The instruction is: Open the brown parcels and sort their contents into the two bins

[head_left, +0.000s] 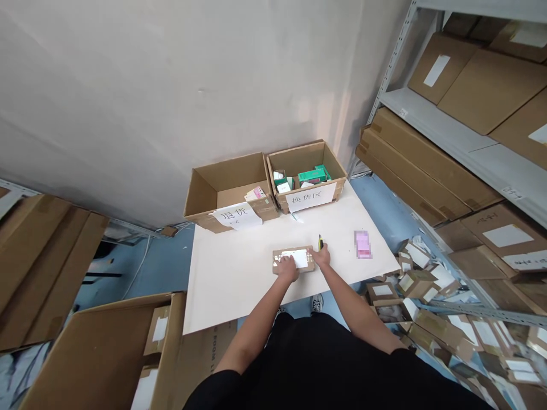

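A small cardboard box (303, 267) with a white label on top lies near the front edge of the white table. My left hand (288, 269) rests on the box's top, over the label, with fingers spread. At the box's right end, my right hand (322, 256) is closed around a yellow and black utility knife (320, 243), its front end pointing away from me. My right fingers are beside the box's far right corner; whether they touch it I cannot tell. The knife's blade is too small to make out.
Two open cartons with handwritten signs stand at the table's back: the left carton (205, 219) holds papers, the right carton (284, 202) small green and white boxes. A blurred pink item (363, 244) lies right on the white table (222, 279). Shelving (448, 125) and piled parcels (427, 290) flank the right.
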Tool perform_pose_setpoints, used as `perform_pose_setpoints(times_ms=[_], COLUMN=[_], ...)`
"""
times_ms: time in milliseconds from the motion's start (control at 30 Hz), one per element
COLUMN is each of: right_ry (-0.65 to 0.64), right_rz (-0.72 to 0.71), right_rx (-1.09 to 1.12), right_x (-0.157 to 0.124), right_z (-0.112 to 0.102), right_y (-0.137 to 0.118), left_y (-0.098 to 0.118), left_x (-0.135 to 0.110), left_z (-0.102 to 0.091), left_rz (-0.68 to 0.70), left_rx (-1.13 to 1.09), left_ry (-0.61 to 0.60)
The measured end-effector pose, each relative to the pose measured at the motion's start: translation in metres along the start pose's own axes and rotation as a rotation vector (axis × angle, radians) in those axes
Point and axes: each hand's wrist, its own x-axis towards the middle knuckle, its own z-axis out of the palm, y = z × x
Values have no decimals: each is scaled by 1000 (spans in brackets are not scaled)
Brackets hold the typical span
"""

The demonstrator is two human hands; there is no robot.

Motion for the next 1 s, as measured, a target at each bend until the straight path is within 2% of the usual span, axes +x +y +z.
perform_pose_setpoints(times_ms=[67,133,300,400,500,633,733,900,1000], right_ry=[15,-2,-277,-376,-430,-490,-520,-630,-626], right_rz=[-2,5,-44,-71,-75,-91,-86,-96,-96], right_rx=[35,101,207,175,168,215,204,150,187], right_x=[6,7,-2,-5,-4,-5,-8,-13,-20], right_z=[-6,-13,-40,-51,-51,-44,-46,-66,-61], right_y=[-9,-8,28,48,55,51,53,76,87], left_y=[1,-2,-10,-8,-6,-5,-5,-6,-6], left_x=[-3,-4,-1,0,0,0,-1,-2,-4], left_z=[1,3,13,21,25,23,22,22,20], left_rz=[23,74,108,101,93,83,77,66,77], left_rx=[-42,-93,-177,-184,-179,-156,-140,-117,-96], left_ry=[77,121,73,89,88,94,95,107,143])
